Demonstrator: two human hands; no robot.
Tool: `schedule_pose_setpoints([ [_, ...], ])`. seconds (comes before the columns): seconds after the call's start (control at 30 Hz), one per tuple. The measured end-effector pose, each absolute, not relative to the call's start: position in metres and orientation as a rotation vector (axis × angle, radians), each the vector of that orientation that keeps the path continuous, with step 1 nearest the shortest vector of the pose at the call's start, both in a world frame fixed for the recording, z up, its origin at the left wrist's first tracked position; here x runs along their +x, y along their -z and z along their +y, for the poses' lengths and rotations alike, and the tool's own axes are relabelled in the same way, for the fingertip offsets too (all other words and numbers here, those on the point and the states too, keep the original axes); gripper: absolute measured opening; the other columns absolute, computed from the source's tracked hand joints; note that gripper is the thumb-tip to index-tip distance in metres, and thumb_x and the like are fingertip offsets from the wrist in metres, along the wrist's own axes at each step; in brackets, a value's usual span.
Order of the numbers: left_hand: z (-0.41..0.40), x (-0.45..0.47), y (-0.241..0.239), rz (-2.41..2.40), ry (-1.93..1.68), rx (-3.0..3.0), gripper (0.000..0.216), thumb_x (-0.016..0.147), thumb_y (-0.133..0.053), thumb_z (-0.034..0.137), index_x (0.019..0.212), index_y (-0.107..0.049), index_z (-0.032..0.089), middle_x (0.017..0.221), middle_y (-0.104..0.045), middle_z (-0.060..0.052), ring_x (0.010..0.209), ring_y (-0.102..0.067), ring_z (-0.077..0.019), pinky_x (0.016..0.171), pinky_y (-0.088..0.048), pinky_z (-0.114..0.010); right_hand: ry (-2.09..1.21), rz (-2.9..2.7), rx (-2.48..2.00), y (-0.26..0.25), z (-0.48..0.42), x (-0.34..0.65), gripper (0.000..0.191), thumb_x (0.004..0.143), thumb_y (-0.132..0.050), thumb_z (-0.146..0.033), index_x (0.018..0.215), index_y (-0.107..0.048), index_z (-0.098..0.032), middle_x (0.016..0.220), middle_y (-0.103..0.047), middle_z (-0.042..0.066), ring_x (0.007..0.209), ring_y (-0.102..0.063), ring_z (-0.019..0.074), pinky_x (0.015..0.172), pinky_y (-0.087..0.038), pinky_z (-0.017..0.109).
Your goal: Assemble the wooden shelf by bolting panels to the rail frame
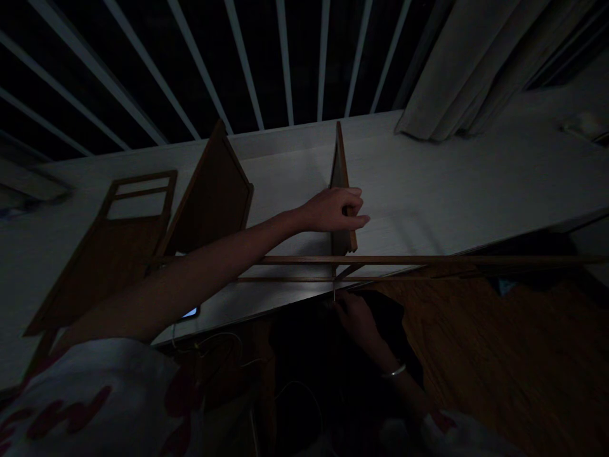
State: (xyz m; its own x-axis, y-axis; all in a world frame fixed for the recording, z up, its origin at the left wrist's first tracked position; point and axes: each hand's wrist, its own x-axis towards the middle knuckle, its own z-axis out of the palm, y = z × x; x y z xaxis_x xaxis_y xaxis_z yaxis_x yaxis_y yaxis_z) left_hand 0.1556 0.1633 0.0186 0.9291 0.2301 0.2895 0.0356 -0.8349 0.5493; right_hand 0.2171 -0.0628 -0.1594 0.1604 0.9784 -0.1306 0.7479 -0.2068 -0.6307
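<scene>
My left hand [328,209] reaches across and is closed around the front edge of an upright wooden panel [343,171]. A long wooden rail [404,260] runs across in front of that panel, close to its lower end. Below the rail, my right hand [356,317] is closed, with a bracelet on the wrist. Between its fingertips a thin, pale metal rod [334,291] points up toward the underside of the rail. The dim light hides its exact shape. A second upright wooden panel [212,190] stands to the left, partly behind my left forearm.
A wooden frame with a solid panel [102,266] lies at the left on the white ledge [447,184]. A lit phone screen [190,312] shows beneath my forearm, near a white cable [223,334]. Window bars and a curtain [457,70] are behind.
</scene>
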Motion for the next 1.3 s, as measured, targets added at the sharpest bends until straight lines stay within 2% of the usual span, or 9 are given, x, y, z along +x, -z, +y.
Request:
schedule_pose_setpoints([
  [0.1, 0.164, 0.156, -0.019, 0.186, -0.479, 2.522, 0.03, 0.078, -0.05, 0.035, 0.056, -0.043, 0.015, 0.067, -0.041, 0.002, 0.06, -0.041, -0.0067, 0.06, -0.031, -0.023, -0.533, -1.851, -2.141, 0.15, -0.061, 0.219, 0.021, 0.087, -0.047, -0.026, 0.103, -0.058, -0.018, 0.094, -0.065, 0.009, 0.09, -0.058, 0.022, 0.083, -0.039, 0.035],
  [0.33, 0.164, 0.155, -0.019, 0.179, -0.467, 2.507, 0.03, 0.077, -0.05, 0.035, 0.056, -0.043, 0.015, 0.066, -0.041, 0.002, 0.06, -0.041, -0.0068, 0.06, -0.032, -0.023, -0.391, -2.027, -2.151, 0.139, -0.056, 0.222, 0.016, 0.086, -0.05, -0.028, 0.093, -0.061, -0.019, 0.094, -0.061, 0.009, 0.093, -0.052, 0.023, 0.081, -0.038, 0.034],
  [0.57, 0.165, 0.155, -0.017, 0.159, -0.481, 2.515, 0.032, 0.078, -0.05, 0.035, 0.056, -0.042, 0.015, 0.067, -0.041, 0.002, 0.06, -0.041, -0.0065, 0.06, -0.031, -0.023, -0.54, -1.972, -2.064, 0.143, -0.055, 0.222, 0.015, 0.085, -0.049, -0.021, 0.095, -0.06, -0.017, 0.098, -0.062, 0.008, 0.096, -0.053, 0.0208, 0.084, -0.04, 0.029],
  [0.77, 0.164, 0.155, -0.018, 0.17, -0.48, 2.517, 0.031, 0.078, -0.05, 0.034, 0.056, -0.042, 0.015, 0.067, -0.042, 0.002, 0.06, -0.041, -0.0067, 0.059, -0.032, -0.023, -0.657, -1.872, -2.113, 0.149, -0.054, 0.221, 0.014, 0.084, -0.047, -0.019, 0.093, -0.058, -0.017, 0.095, -0.063, 0.008, 0.092, -0.056, 0.0193, 0.081, -0.04, 0.027],
  [1.07, 0.164, 0.155, -0.019, 0.185, -0.473, 2.533, 0.031, 0.078, -0.05, 0.035, 0.056, -0.043, 0.015, 0.066, -0.042, 0.002, 0.06, -0.041, -0.0068, 0.059, -0.031, -0.023, -0.766, -1.811, -2.194, 0.147, -0.051, 0.219, 0.014, 0.085, -0.048, -0.023, 0.095, -0.056, -0.017, 0.092, -0.064, 0.008, 0.088, -0.058, 0.0184, 0.076, -0.039, 0.026],
  [1.3, 0.163, 0.155, -0.019, 0.187, -0.467, 2.526, 0.03, 0.078, -0.049, 0.035, 0.056, -0.042, 0.015, 0.067, -0.042, 0.002, 0.06, -0.041, -0.0066, 0.06, -0.032, -0.023, -0.826, -1.765, -2.309, 0.151, -0.049, 0.214, 0.022, 0.088, -0.044, -0.028, 0.106, -0.048, -0.016, 0.089, -0.064, 0.009, 0.084, -0.062, 0.0184, 0.069, -0.039, 0.025],
])
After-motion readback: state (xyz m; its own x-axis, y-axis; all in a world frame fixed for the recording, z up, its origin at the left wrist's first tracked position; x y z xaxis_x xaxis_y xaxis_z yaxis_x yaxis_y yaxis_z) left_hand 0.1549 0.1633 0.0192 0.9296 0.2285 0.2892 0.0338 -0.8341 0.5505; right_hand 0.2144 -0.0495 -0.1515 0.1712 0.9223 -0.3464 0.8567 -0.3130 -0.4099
